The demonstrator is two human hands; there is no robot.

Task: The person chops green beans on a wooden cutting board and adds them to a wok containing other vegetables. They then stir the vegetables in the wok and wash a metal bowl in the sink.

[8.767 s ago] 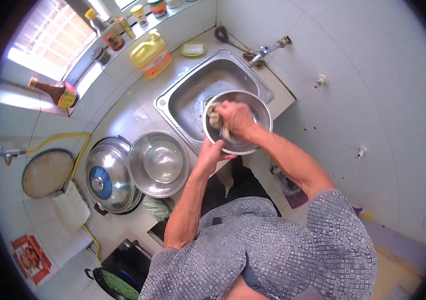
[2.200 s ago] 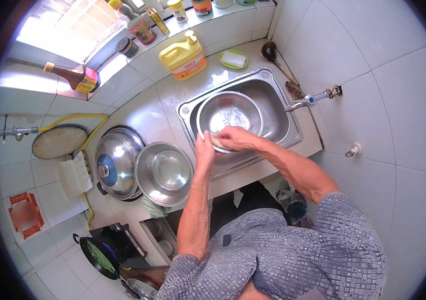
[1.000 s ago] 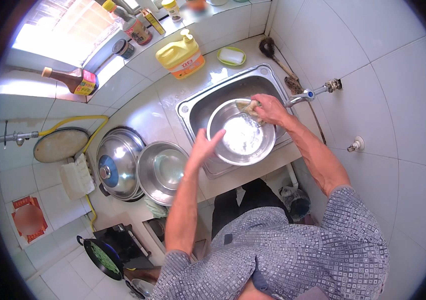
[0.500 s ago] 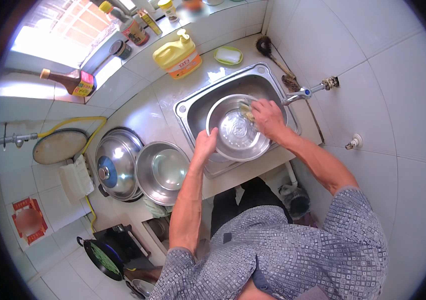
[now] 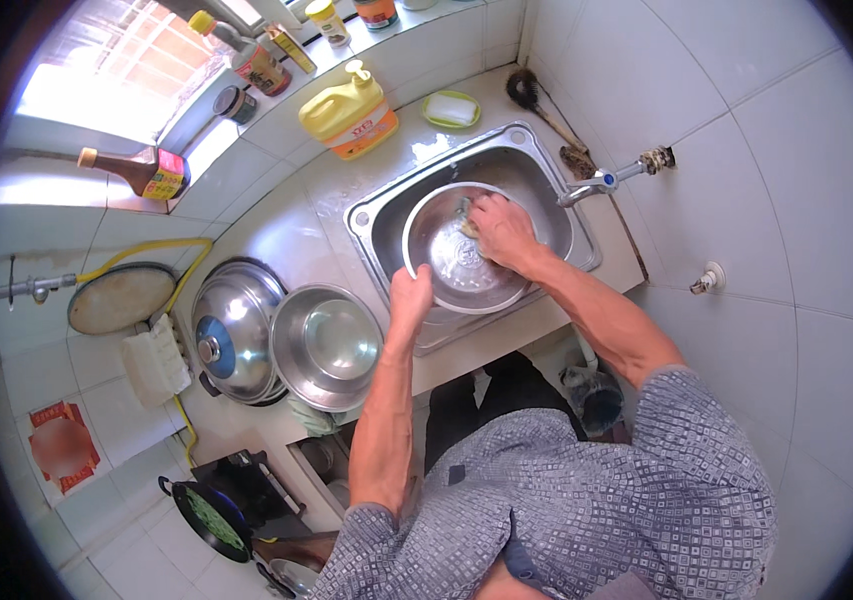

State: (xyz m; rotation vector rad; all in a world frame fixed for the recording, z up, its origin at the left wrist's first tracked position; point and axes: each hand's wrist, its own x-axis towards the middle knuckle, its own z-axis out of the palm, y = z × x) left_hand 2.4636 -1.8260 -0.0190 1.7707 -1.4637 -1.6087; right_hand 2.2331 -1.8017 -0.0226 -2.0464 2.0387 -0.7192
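A round stainless steel basin (image 5: 430,238) sits tilted over the metal sink (image 5: 494,160), covering much of its opening. Its left rim is gripped by my left hand (image 5: 410,298), thumb on top and fingers hidden below the edge. Inside the basin, my right hand (image 5: 502,230) is closed on a yellowish-green scrubber (image 5: 469,220) pressed to the far inner wall. The fingers cover most of the scrubber, so I cannot tell if it is a sponge or a cloth.
A faucet (image 5: 592,187) reaches toward the sink from the right wall. Behind stand a yellow jug with a pump (image 5: 351,115), a green soap dish (image 5: 451,109) and a long brush (image 5: 523,90). Another steel basin (image 5: 328,340) and a lidded pot (image 5: 236,325) occupy the counter's left.
My right hand has slid left inside the basin with the scrubber. The basin has shifted slightly left and away from me, my left hand still on its rim.
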